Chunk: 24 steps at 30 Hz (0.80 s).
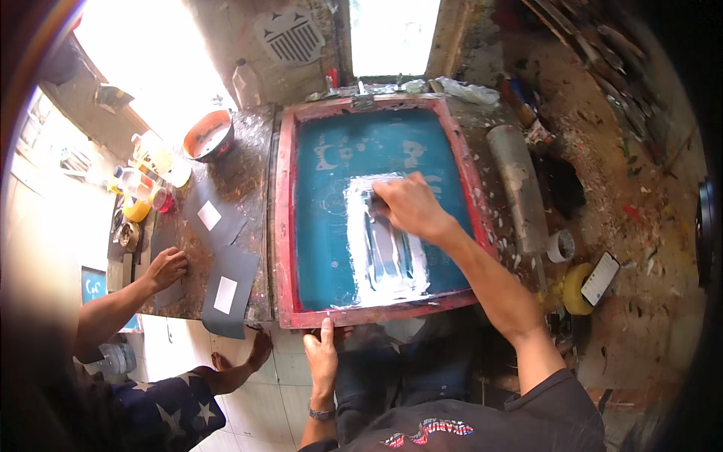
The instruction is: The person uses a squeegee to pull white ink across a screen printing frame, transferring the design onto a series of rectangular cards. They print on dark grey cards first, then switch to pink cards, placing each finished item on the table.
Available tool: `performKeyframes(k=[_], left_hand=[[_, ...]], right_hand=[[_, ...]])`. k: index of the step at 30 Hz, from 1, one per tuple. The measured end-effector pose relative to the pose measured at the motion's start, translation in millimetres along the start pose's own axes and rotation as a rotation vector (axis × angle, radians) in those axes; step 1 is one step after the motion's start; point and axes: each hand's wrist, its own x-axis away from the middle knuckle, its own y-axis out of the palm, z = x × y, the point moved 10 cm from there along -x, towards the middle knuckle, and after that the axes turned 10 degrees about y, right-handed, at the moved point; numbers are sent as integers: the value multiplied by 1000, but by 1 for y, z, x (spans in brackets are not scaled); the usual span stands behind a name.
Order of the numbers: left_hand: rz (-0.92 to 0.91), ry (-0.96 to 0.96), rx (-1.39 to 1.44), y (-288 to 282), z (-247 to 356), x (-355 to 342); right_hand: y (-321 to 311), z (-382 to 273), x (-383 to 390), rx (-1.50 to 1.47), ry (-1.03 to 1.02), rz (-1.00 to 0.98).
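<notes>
- A red screen-printing frame [285,226] lies on the tabletop [254,169] directly before the person; white ink [352,256] streaks its blue mesh [322,233].
- Right hand [413,207]: over the ink, fingers curled; whether they grip a tool, I cannot tell.
- Left hand [324,358]: gripping the frame's near edge, thumb on top.
- Good spreading likely needs a steady frame, even pressure and straight, overlapping strokes.

Right hand [413,207] curled tight, forearm [493,279] angled forward and inward; left hand [322,358] nearer body, thumb [327,331] pointing forward.
</notes>
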Motion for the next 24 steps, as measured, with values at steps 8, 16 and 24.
performKeyframes(k=[8, 16, 24], left_hand=[[-3, -58, 29, -14, -8, 1], [-45, -75, 115, -6, -12, -5], [4, 12, 164, -1, 2, -2]], right_hand=[[20, -37, 53, -123, -30, -335], [20, -13, 13, -39, 38, -189], [-20, -62, 109, 130, -46, -42]])
